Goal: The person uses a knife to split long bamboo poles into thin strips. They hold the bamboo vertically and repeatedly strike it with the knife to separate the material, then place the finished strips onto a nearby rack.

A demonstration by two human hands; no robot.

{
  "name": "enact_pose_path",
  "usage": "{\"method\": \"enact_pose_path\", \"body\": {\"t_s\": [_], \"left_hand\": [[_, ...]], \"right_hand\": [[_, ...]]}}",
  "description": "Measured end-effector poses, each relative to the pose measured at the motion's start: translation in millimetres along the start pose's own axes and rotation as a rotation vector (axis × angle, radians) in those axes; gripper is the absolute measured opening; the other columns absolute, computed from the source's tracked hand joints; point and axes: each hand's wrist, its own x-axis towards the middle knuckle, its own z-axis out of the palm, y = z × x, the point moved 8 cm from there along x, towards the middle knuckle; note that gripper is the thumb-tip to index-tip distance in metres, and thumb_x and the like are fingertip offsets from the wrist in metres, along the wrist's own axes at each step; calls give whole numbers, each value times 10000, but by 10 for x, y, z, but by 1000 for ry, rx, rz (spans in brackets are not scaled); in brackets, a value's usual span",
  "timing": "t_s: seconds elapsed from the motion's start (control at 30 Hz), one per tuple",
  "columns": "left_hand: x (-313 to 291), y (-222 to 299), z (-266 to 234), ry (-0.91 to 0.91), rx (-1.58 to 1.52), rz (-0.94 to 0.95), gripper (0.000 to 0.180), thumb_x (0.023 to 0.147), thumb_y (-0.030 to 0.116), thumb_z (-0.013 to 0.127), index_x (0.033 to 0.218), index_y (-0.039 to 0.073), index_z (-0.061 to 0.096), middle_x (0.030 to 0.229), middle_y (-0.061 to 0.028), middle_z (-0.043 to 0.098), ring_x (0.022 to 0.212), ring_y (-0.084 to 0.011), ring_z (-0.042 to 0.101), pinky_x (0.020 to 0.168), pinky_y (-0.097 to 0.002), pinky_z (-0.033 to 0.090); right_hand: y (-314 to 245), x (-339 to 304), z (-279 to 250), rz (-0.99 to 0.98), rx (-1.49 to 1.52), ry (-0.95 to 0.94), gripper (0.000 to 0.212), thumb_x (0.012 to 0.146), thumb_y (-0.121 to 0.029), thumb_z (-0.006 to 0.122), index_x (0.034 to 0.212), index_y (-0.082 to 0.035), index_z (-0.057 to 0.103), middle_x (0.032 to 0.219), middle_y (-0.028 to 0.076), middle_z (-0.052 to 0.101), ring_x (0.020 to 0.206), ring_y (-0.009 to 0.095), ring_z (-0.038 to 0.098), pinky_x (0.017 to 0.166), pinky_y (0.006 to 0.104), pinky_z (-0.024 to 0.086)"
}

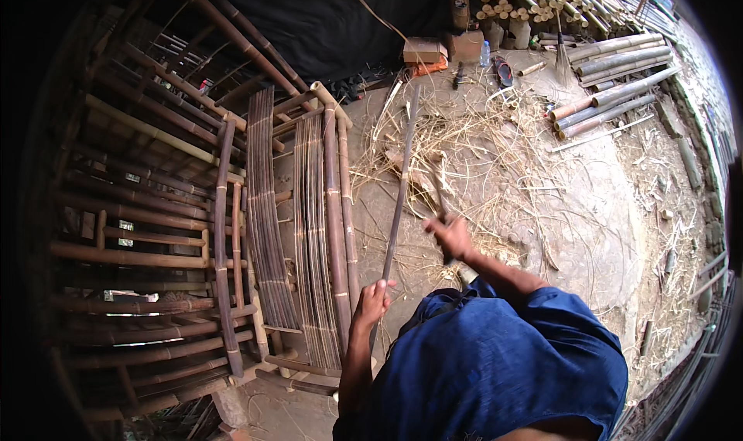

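My left hand (374, 303) is closed round the near part of a long, dark bamboo strip (402, 179). The strip slants up and away from me over the littered floor. To its right, my right hand (450, 238) grips a knife-like tool (441, 192), blurred by motion, with its narrow part pointing away from me. The tool stands apart from the strip. Beyond my right hand, a rough light-brown wood block (418, 176) lies among pale bamboo shavings (495, 158).
On the left, bamboo racks (224, 247) stand beside bundled dark slats (271, 209). Cut bamboo poles (619, 93) lie at the far right, near a broom (562, 58). A cardboard box (424, 50) and a plastic bottle (485, 54) sit at the back.
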Motion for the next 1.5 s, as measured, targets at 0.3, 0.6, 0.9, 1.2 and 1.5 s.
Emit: {"method": "enact_pose_path", "body": {"t_s": [0.3, 0.6, 0.9, 1.2, 1.5], "left_hand": [[-506, 508, -421, 308, 450, -9, 731, 1002, 565, 348, 1467, 1, 360, 1454, -252, 437, 1352, -364, 432, 1106, -385, 350], [-1272, -251, -124, 30, 364, -171, 414, 1016, 395, 460, 939, 15, 606, 643, -33, 535, 603, -153, 561, 603, -310, 466], [-87, 782, 434, 80, 11, 231, 424, 926, 342, 694, 1157, 0, 598, 760, 57, 528, 694, -38, 437, 622, -218, 394], [-249, 907, 494, 80, 64, 281, 417, 932, 40, 595, 1330, -47, 505, 933, 0, 567, 823, -56, 501, 725, -212, 416], [-878, 1066, 399, 100, 94, 374, 460, 906, 23, 604, 1326, -107, 468, 924, -58, 609, 847, -92, 519, 753, -243, 458]], "right_hand": [[220, 468, 222, 71, 380, -65, 293, 877, -230, 670, 735, 26, 666, 630, 90, 628, 478, 161, 546, 420, 315, 401], [-821, 1728, -833, -234, -213, 106, 604, 927, -534, 591, 673, 12, 630, 588, 115, 600, 466, 193, 556, 423, 369, 431], [-320, 368, -94, -519, -1063, -76, 635, 966, -614, 406, 888, -9, 584, 655, 183, 622, 581, 343, 632, 515, 450, 507], [-375, 256, -216, -491, -956, -50, 623, 984, -584, 381, 858, -37, 651, 629, 208, 634, 602, 393, 652, 553, 479, 513], [-389, 491, -357, -431, -881, 1, 647, 972, -597, 390, 823, -31, 668, 722, 252, 648, 707, 430, 656, 614, 500, 510]]}}
